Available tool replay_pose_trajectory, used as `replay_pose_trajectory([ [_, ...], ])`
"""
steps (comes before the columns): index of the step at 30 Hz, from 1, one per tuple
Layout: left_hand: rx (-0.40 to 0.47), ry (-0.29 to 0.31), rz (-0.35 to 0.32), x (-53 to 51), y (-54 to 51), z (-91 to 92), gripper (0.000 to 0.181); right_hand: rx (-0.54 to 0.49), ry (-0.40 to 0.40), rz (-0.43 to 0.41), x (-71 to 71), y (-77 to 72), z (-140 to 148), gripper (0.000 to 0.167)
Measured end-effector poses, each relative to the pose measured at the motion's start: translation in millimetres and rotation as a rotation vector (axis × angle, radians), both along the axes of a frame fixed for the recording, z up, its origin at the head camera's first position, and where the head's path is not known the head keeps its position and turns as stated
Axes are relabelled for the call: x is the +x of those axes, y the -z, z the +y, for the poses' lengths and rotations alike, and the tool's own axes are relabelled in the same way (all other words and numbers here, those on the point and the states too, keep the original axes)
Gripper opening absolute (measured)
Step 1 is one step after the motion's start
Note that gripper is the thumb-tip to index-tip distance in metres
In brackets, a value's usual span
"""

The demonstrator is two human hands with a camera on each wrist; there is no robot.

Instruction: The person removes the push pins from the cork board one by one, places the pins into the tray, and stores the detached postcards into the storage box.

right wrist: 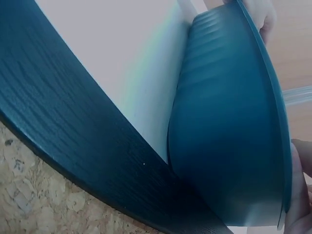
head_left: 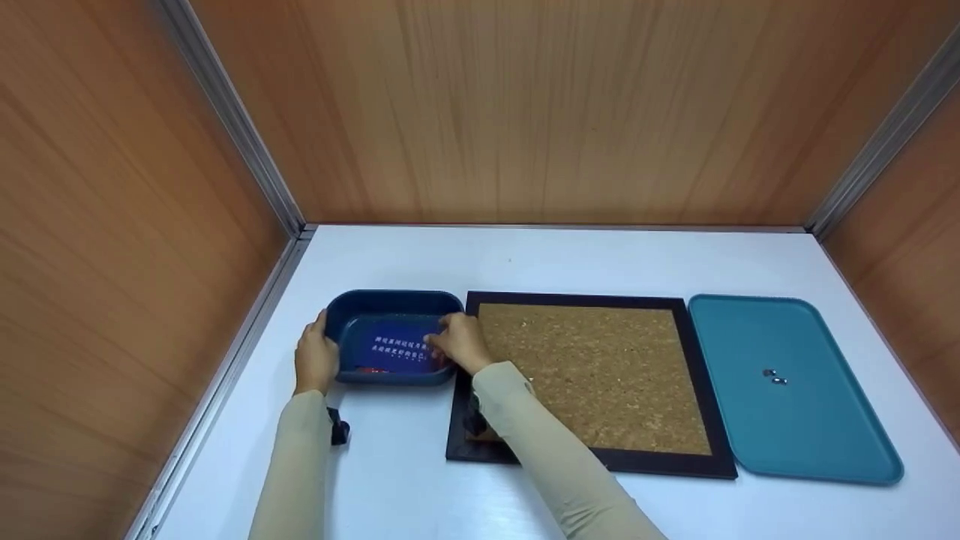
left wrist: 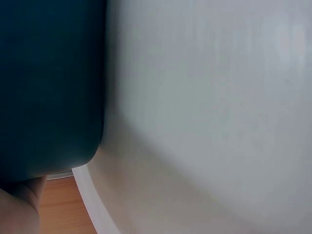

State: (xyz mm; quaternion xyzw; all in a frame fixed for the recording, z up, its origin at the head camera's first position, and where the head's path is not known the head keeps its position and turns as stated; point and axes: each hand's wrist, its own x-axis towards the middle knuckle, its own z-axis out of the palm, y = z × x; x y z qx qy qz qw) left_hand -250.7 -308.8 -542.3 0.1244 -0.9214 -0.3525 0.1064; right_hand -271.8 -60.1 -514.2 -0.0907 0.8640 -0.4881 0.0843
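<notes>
A dark blue plastic basin [head_left: 397,379] stands on the white table, left of the cork board. Inside it lies a dark blue printed card [head_left: 390,346] with white characters and a bit of red at its lower edge. My left hand [head_left: 316,358] holds the basin's left rim; in the left wrist view part of that hand [left wrist: 19,209] shows beside the basin wall. Over the basin's right rim reaches my right hand [head_left: 463,341], its fingertips at the card's right edge. Whether they pinch the card is hidden. Fingers [right wrist: 298,195] show behind the rim in the right wrist view.
A cork board [head_left: 592,375] in a dark frame lies right of the basin, under my right forearm. Beyond it is a teal tray [head_left: 795,435] with a few small shiny metal pieces [head_left: 777,379]. Wooden panels [head_left: 555,112] close off the back and sides.
</notes>
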Motion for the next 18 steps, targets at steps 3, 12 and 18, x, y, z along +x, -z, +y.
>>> replay_pose_trajectory([
  [3,-0.001,-0.002,-0.004,-0.6,-0.4,0.1,0.052,-0.030,0.005,-0.012,-0.3,0.4,0.6,0.044],
  [12,0.021,0.011,-0.023,-4.4,0.7,2.4,0.052,-0.105,0.010,-0.011,0.0,0.4,4.6,0.027],
  [18,-0.026,0.028,-0.045,-3.9,-4.1,-2.8,0.049,-0.194,-0.062,-0.086,-1.6,-5.9,13.5,0.022],
])
